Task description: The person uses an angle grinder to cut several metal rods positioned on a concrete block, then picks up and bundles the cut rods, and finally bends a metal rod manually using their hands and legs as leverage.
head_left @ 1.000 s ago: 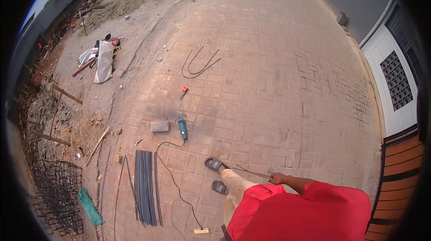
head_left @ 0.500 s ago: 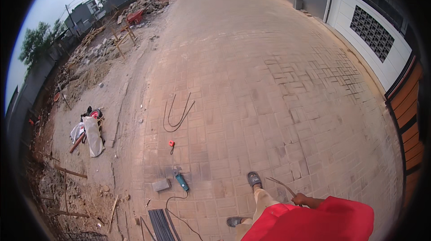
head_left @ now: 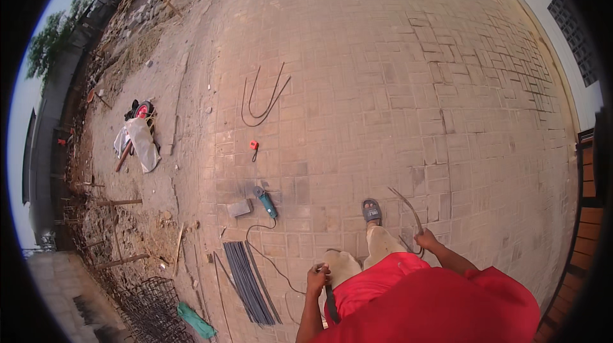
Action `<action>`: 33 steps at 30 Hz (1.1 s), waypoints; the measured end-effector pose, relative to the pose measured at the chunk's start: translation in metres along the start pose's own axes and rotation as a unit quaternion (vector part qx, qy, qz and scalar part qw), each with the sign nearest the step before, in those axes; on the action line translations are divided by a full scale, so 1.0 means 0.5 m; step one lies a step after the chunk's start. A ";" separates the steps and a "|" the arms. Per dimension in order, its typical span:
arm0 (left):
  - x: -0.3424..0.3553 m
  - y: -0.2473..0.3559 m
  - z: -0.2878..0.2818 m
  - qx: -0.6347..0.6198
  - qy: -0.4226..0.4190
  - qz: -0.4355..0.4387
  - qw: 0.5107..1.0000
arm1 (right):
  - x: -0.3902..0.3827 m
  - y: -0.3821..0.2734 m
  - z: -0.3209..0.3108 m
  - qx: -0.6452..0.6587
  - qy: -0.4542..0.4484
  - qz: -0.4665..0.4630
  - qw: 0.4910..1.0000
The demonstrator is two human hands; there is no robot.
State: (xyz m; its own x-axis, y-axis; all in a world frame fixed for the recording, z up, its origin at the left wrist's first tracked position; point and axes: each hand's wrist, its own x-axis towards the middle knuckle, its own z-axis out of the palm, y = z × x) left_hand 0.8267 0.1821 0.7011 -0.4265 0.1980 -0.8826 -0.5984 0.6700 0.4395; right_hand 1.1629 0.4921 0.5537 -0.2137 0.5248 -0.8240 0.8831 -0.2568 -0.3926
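Observation:
My right hand [head_left: 426, 241] is closed around a bundle of thin bent steel rods [head_left: 408, 204], held beside my right leg with the ends curving forward. My left hand [head_left: 318, 275] is raised in front of my left thigh with the fingers curled. A dark strap-like strip [head_left: 331, 304] hangs just beside it; whether the fingers grip it or something else is not clear. Left of my feet lie a bunch of straight dark rods [head_left: 248, 282] and a teal angle grinder [head_left: 265, 202] with its cord. A grey block [head_left: 240, 207] sits by the grinder.
Farther ahead on the brick paving are bent U-shaped rods [head_left: 263, 110] and a red tape measure [head_left: 254, 145]. At left, rough ground holds a white sack [head_left: 142, 145] by a wheel, a wire-mesh cage [head_left: 153, 308] and a green cloth [head_left: 195, 319]. A wooden-slatted gate [head_left: 586, 234] stands at right.
My view has tilted down, bringing the green cloth and more of the mesh cage into sight. My left hand has come into view. The right hand still holds the bent rods.

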 end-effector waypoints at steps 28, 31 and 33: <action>0.391 0.200 -0.126 -0.155 -0.043 -0.190 0.968 | 0.516 -1.386 0.043 -0.378 0.077 -0.347 0.855; 0.399 0.217 -0.151 -0.202 -0.040 -0.203 0.957 | 0.558 -1.520 0.098 -0.386 0.141 -0.383 0.827; 0.409 0.232 -0.158 -0.191 -0.055 -0.203 0.959 | 0.577 -1.568 0.150 -0.384 0.161 -0.401 0.816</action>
State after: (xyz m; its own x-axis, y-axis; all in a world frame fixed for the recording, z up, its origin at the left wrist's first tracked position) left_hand 0.6164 0.2437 0.5850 -0.0443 0.0658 -0.9969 -0.9136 0.4010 0.0670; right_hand 0.3776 0.7840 0.5932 -0.8403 0.4916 -0.2283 0.5403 0.7940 -0.2788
